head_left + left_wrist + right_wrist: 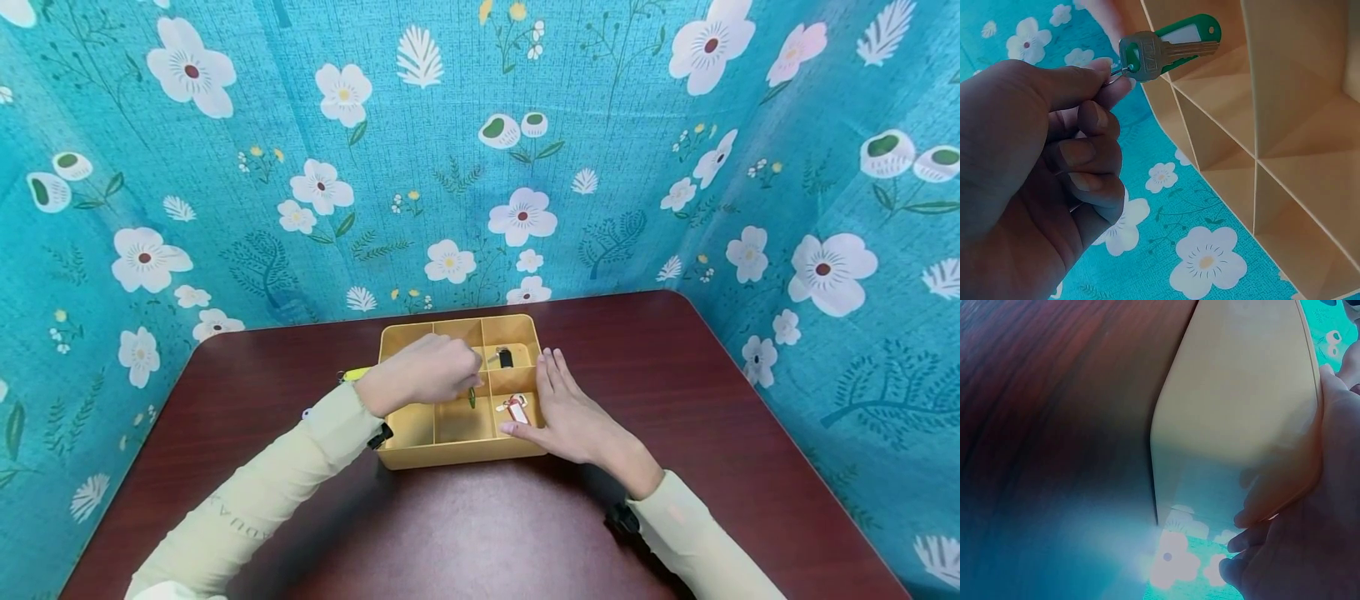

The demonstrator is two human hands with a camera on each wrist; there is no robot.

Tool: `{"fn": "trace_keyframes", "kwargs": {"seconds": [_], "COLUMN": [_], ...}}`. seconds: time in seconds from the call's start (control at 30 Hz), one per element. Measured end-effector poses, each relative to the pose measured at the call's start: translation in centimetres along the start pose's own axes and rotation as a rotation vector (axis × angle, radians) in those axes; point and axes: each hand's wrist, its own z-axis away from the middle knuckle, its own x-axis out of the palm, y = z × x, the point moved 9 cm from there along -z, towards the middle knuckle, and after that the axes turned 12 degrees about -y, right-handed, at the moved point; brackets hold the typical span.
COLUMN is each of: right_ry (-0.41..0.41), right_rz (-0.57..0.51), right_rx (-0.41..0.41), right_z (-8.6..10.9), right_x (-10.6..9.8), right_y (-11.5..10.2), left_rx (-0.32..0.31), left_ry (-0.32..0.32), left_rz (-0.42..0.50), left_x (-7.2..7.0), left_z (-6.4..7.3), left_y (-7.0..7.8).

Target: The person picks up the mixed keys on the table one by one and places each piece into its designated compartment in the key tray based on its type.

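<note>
My left hand (pixel 431 368) is over a tan divided box (pixel 465 454), pinching a key ring between thumb and index finger. From that ring hang a silver key (pixel 1142 57) and a green key tag (pixel 1211 27), held above the compartments; in the head view the green tag shows below the fingers. My right hand (pixel 577 421) rests against the box's right side with long straight fingers, its thumb over the front right corner. Inside the front right compartment lies a red key tag (pixel 517 409) with a key. A black key tag (pixel 506 357) with a key lies in the back right one.
To the left of the box, partly behind my left arm, lies a yellow key tag (pixel 356 374). The dark red table (pixel 465 533) carries the box near its back edge. Blue flowered cloth (pixel 450 167) hangs behind and at both sides.
</note>
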Motion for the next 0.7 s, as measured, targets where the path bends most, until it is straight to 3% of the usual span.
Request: {"fn": "trace_keyframes", "kwargs": {"seconds": [0.4, 0.7], "right_ry": [0.001, -0.003], "right_rz": [0.013, 0.016], "right_rx": [-0.005, -0.006], "right_z": [-0.1, 0.1], "right_x": [0.1, 0.0], "right_y": [0.0, 0.0], "left_rx": [0.015, 0.013], "left_ry": [-0.085, -0.164], "left_rz": [-0.126, -0.228], "left_x": [0.6, 1.9], "left_z": [-1.2, -2.2], "left_y": [1.2, 1.8]}}
